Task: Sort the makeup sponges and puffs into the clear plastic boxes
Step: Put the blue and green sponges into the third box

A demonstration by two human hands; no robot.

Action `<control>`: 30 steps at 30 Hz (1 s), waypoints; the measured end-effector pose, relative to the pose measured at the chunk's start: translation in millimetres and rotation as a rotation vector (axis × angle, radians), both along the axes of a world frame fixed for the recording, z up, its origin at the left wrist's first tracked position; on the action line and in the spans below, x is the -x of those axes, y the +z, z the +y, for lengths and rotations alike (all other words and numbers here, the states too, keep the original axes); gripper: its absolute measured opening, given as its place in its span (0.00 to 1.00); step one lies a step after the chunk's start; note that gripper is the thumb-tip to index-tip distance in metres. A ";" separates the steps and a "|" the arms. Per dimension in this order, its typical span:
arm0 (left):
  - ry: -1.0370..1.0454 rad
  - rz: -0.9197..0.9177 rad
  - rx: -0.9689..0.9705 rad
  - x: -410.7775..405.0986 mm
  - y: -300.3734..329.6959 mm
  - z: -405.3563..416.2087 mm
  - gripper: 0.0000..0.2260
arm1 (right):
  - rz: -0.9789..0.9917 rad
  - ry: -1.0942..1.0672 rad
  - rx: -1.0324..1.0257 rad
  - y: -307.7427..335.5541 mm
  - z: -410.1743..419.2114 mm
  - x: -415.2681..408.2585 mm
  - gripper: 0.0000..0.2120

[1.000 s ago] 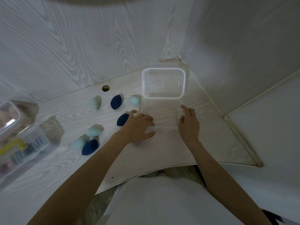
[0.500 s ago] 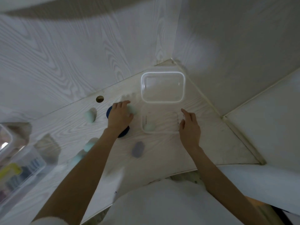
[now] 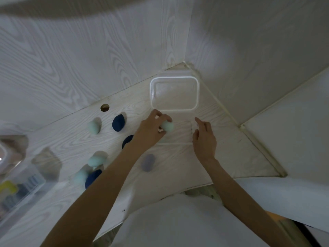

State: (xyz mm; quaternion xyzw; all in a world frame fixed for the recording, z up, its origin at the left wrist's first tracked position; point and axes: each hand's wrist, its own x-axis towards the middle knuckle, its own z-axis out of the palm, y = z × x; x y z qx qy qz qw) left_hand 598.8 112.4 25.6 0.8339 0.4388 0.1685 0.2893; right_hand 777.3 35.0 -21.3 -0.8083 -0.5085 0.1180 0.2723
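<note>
1. Pinched a pale mint egg-shaped makeup sponge in left hand, above the near clear plastic box.
2. Kept right hand loosely spread at that box's right wall.
3. Probably called for release inside next.
4. Left open tabletop nearer than both hands; walls cornered beyond.

The scene is dimly and evenly lit, with a cool grey cast. Soft shadows are thrown to the right of the egg-shaped sponges on the pale wood-grain table. Strong wide-angle bending is seen at the edges. The clear plastic storage bin at the near left is smeared by blur.
</note>
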 end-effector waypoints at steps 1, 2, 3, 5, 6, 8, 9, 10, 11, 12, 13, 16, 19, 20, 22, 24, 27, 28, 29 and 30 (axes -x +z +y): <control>-0.050 0.045 0.016 -6.6 -4.3 1.4 0.18 | -0.006 0.002 0.000 0.1 0.4 0.4 0.20; -0.094 0.087 0.042 -12.4 -8.8 3.1 0.20 | -0.010 0.001 0.001 0.6 0.0 0.3 0.20; -0.128 0.123 0.066 -16.8 -11.8 4.4 0.20 | -0.013 -0.001 -0.002 0.9 0.0 0.6 0.20; -0.182 0.176 0.062 -21.7 -17.0 4.4 0.18 | -0.017 0.000 -0.022 1.5 -0.3 1.3 0.20; -0.214 0.198 0.029 -22.9 -18.4 3.0 0.16 | -0.018 0.000 -0.029 1.7 -0.3 1.5 0.20; -0.263 0.228 -0.026 -21.4 -22.8 -0.5 0.14 | -0.020 -0.004 -0.028 1.5 -0.1 1.7 0.20; -0.265 0.238 -0.031 -19.1 -25.0 -1.7 0.14 | -0.019 -0.007 -0.026 1.0 0.2 2.1 0.20; -0.260 0.253 -0.026 -16.4 -26.7 -2.2 0.14 | -0.016 -0.013 -0.027 0.9 0.7 2.2 0.20; -0.254 0.270 -0.021 -14.3 -27.7 -2.4 0.15 | -0.013 -0.019 -0.029 0.8 0.8 2.1 0.20; -0.249 0.288 -0.012 -12.3 -27.9 -2.1 0.16 | -0.012 -0.021 -0.034 0.9 0.7 2.2 0.20; -0.249 0.297 -0.014 -11.1 -27.5 -1.5 0.17 | -0.015 -0.019 -0.039 0.6 0.6 2.6 0.20; -0.258 0.323 -0.021 -10.2 -25.1 0.5 0.17 | -0.022 -0.013 -0.039 0.3 0.4 2.3 0.20; -0.245 0.327 0.007 -8.3 -25.3 -1.3 0.14 | -0.018 -0.014 -0.024 -0.2 0.8 1.5 0.20; -0.247 0.322 0.017 -7.4 -25.2 -2.9 0.14 | -0.017 -0.017 -0.024 -0.4 0.8 1.4 0.20; -0.250 0.296 0.023 -5.0 -26.1 -6.3 0.14 | -0.017 -0.020 -0.032 -1.2 0.2 1.6 0.20; -0.245 0.286 0.023 -2.9 -26.9 -8.8 0.14 | -0.018 -0.019 -0.042 -1.7 -0.2 2.0 0.20; -0.235 0.268 0.021 -1.7 -27.4 -11.7 0.14 | -0.019 -0.014 -0.047 -1.8 -0.5 2.1 0.20; -0.226 0.251 0.018 -1.5 -27.2 -12.7 0.14 | -0.019 -0.012 -0.044 -1.5 -0.5 2.0 0.20; -0.216 0.230 0.012 -1.6 -27.3 -13.3 0.14 | -0.017 -0.012 -0.039 -1.5 -0.6 1.7 0.20; -0.204 0.213 0.006 -1.9 -27.3 -13.5 0.14 | -0.016 -0.014 -0.034 -1.7 -0.7 1.2 0.20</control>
